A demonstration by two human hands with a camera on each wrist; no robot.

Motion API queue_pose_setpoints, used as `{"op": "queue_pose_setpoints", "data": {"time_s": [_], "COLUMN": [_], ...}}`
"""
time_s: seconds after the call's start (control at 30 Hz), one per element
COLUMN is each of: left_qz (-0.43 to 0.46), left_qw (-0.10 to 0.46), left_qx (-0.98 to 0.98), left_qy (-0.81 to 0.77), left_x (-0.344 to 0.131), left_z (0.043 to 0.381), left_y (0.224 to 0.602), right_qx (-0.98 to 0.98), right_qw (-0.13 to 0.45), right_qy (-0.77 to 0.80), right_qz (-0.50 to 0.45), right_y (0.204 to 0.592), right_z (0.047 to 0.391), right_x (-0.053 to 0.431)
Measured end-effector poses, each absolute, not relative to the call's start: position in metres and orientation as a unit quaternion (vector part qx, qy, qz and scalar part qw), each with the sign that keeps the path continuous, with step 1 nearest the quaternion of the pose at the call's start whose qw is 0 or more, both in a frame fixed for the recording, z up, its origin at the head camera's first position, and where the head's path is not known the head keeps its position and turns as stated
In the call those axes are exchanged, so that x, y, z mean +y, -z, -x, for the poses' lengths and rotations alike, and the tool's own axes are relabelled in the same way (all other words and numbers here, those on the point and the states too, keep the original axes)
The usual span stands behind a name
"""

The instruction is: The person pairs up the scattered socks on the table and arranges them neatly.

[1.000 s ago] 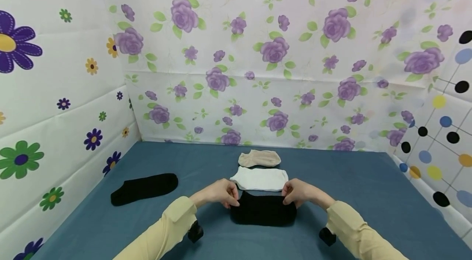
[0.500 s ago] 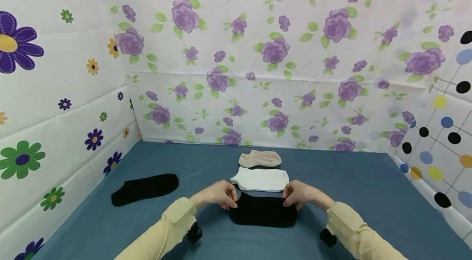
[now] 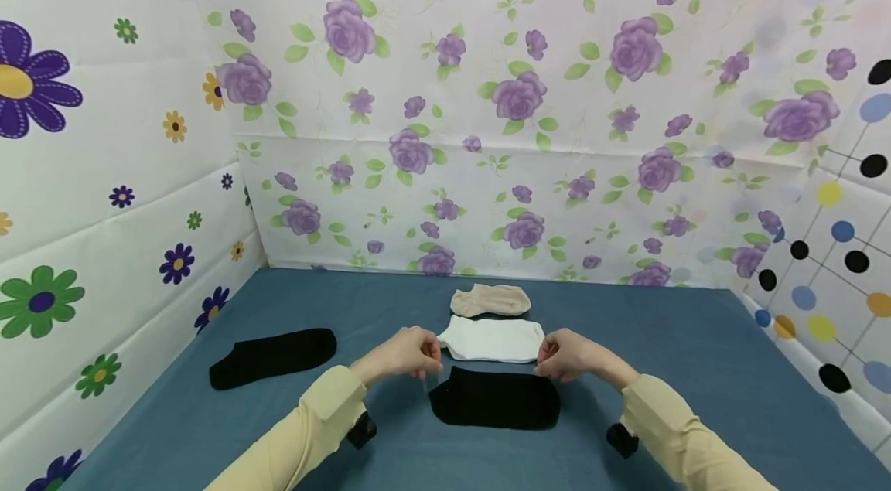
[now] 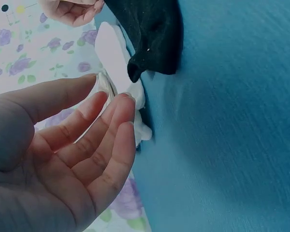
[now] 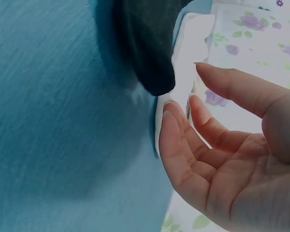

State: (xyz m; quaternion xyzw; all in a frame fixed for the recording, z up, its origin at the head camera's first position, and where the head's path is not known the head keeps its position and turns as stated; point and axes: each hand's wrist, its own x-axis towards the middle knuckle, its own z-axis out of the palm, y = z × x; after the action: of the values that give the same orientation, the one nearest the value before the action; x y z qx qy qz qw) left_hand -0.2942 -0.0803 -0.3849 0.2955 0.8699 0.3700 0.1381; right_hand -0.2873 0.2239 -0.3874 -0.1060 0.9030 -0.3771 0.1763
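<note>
A black ankle sock lies flat on the blue cloth between my hands. My left hand is just off its cuff end, thumb and fingers loosely bent around nothing. In the left wrist view, the cuff of the black sock hangs apart from those fingertips. Near the toe's upper corner is my right hand; its thumb and fingers are spread in the right wrist view, beside the dark toe, with nothing between them. A white sock lies right behind the black one, and a beige sock behind that.
Another black sock lies by itself on the left of the blue cloth. Floral sheets hang behind and to the left, and a dotted sheet on the right.
Both hands let go of the near black sock. The left moved up and left off the cuff; the right lifted slightly from the toe. The sock's cuff end settled a little leftward.
</note>
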Motion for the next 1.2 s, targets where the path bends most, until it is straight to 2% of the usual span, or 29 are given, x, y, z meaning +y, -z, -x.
{"op": "queue_pose_setpoints", "data": {"time_s": [0.3,0.63,0.97,1.2], "left_qz": [-0.252,-0.253,-0.196,-0.158], "left_qw": [0.115,0.071,-0.005,-0.019], "left_qx": [0.879,0.889,0.936,0.953], "left_qy": [-0.388,-0.375,-0.291,-0.256], "left_x": [-0.099,-0.131,-0.161,-0.173], "left_z": [0.300,0.297,0.294,0.291], "left_y": [0.385,0.383,0.386,0.383], "right_qx": [0.903,0.905,0.878,0.865], "right_qw": [0.171,0.162,0.148,0.131], "right_qy": [0.370,0.373,0.407,0.424], "right_qz": [0.133,0.123,0.204,0.233], "right_y": [0.384,0.381,0.387,0.386], "right_z": [0.290,0.291,0.297,0.299], "right_x": [0.215,0.200,0.185,0.169]}}
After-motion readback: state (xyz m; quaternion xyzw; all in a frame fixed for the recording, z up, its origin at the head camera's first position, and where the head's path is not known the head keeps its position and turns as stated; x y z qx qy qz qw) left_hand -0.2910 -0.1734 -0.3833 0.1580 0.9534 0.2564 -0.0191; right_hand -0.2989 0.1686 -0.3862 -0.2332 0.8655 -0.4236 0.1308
